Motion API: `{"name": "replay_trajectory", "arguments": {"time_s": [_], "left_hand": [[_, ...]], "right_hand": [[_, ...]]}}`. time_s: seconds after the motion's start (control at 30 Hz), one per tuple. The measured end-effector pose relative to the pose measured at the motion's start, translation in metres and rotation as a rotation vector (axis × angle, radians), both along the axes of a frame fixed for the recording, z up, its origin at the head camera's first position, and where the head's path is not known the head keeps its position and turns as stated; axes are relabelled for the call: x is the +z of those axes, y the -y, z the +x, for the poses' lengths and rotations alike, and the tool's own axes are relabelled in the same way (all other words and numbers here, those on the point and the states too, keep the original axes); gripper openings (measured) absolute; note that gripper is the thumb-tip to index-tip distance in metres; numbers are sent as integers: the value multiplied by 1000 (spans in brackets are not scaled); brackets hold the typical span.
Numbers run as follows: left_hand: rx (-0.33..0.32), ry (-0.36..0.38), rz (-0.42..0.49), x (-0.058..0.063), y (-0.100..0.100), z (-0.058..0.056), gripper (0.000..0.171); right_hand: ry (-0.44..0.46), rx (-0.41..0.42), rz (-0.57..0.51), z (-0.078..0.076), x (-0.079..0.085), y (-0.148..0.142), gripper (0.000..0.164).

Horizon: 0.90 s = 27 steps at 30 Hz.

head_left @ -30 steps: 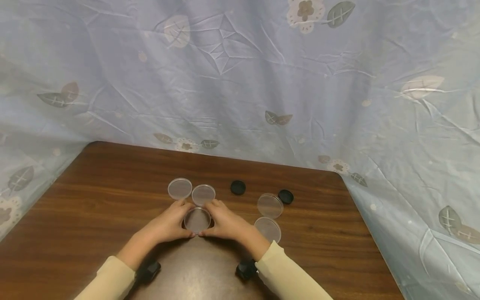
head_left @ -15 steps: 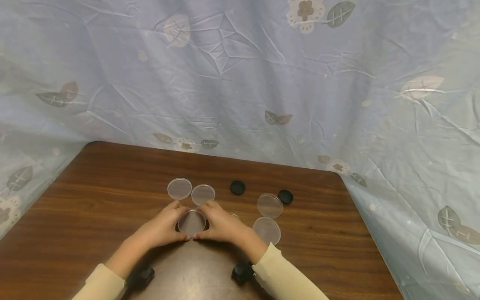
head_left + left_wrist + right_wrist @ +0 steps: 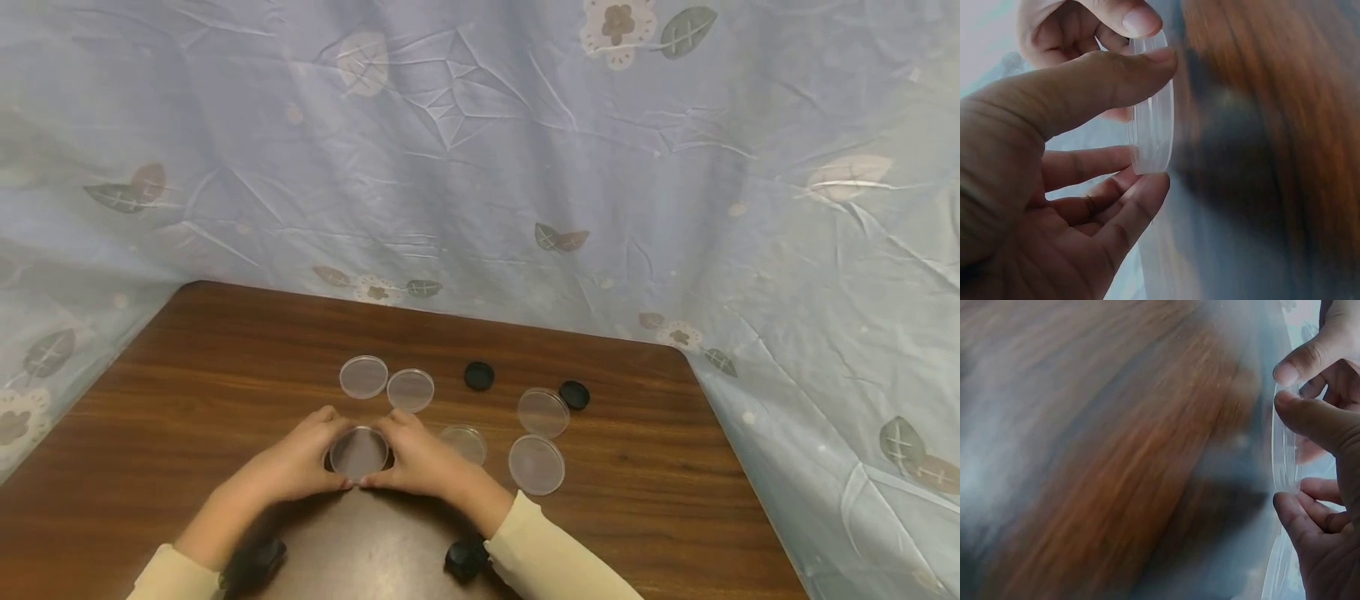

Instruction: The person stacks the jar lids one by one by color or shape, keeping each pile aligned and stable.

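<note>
We have one clear round dish (image 3: 359, 456) between both hands on the near side of the table (image 3: 660, 500), left hand (image 3: 303, 457) and right hand (image 3: 414, 458) both pinching its rim, thumbs nearly meeting on our side and fingers round the far side. The relation that matters: it's round, so no long axis, and it lies roughly level, edge-on in both wrist views, centred with neither hand nearer; it looks just clear of the wood, though we can't confirm that gap. Nearest loose neighbour is another clear dish (image 3: 468, 444), just beyond our right hand and partly hidden by it.
</note>
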State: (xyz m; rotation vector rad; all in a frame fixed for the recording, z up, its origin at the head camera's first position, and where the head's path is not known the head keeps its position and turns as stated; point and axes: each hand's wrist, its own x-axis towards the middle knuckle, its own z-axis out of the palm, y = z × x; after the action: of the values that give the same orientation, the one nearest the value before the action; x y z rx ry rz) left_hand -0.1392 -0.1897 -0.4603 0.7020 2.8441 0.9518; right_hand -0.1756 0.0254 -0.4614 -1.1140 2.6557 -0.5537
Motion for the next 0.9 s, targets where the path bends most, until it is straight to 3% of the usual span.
{"name": "replay_trajectory", "arguments": {"time_s": [0.27, 0.9], "left_hand": [[14, -32, -21, -6, 9, -1, 67], [48, 17, -39, -8, 11, 2, 71]], "right_hand": [[7, -24, 5, 1, -4, 12, 69], [-95, -4, 64, 7, -9, 15, 70]]}}
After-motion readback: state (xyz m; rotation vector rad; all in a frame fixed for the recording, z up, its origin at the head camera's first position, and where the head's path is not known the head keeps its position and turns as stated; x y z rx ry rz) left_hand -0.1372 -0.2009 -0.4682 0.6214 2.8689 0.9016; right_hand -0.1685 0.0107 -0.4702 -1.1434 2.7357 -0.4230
